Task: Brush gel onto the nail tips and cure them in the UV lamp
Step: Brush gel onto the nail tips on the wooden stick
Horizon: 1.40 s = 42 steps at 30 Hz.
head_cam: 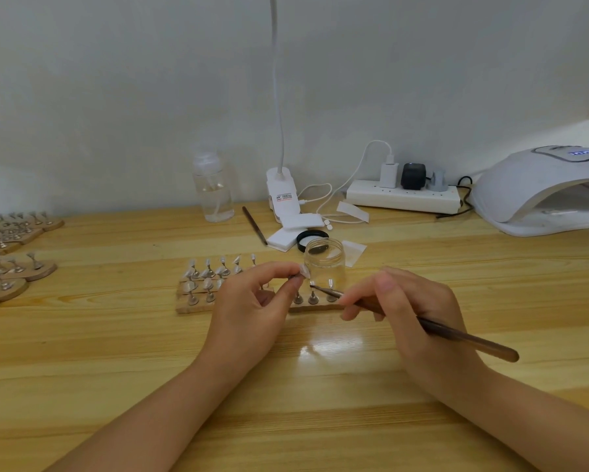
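My left hand pinches a small metal stand carrying a pale nail tip, held above the wooden holder board. My right hand grips a dark brown gel brush like a pen, its tip just right of the nail tip. Several more nail tips on stands stand in rows on the board. An open clear gel jar sits right behind my hands, its black lid further back. The white UV lamp stands at the far right with its display lit.
More boards with nail stands lie at the left edge. A clear pump bottle, a clip lamp base, a second brush, white pads and a power strip with cables line the back of the wooden table.
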Motion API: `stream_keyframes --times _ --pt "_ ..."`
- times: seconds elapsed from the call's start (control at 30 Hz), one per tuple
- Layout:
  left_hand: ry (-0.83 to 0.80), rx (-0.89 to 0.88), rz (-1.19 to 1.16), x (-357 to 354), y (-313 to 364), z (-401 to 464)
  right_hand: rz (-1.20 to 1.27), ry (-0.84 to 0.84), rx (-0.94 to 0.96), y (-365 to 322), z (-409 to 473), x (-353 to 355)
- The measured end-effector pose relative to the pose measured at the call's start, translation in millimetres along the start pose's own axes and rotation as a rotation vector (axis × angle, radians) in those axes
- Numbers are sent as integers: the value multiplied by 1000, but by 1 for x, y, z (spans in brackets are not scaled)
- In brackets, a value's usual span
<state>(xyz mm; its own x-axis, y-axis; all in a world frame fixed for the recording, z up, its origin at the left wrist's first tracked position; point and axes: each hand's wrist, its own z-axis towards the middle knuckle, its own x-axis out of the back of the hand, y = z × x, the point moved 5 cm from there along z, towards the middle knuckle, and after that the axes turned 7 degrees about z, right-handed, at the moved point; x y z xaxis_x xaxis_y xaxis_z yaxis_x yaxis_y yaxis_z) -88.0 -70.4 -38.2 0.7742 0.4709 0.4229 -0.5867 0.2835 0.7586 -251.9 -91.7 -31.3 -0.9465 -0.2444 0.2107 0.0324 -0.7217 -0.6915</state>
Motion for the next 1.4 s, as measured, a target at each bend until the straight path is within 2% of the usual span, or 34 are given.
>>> stream_keyframes --times 0.2,0.4,0.57,0.77,0.97,1.13,1.3,1.4 --pt "-34 -52 6 -2 -1 0 -79 -7 17 -2 3 -3" --pt "-45 -72 13 -2 -2 0 -25 31 59 -3 1 2" --pt "-51 -97 38 -3 1 -1 -117 6 73 -4 5 -1" --pt "-44 -103 50 -3 -1 -1 4 27 54 0 1 4" --pt "-54 -110 70 -4 -1 -1 -112 7 69 -1 5 0" --pt "-65 -105 73 -5 -2 -1 -39 24 80 -1 2 4" --pt "-66 -106 92 -5 -2 -1 -132 -20 59 0 4 0" --pt "-67 -105 93 -5 -2 -1 -58 11 64 1 2 3"
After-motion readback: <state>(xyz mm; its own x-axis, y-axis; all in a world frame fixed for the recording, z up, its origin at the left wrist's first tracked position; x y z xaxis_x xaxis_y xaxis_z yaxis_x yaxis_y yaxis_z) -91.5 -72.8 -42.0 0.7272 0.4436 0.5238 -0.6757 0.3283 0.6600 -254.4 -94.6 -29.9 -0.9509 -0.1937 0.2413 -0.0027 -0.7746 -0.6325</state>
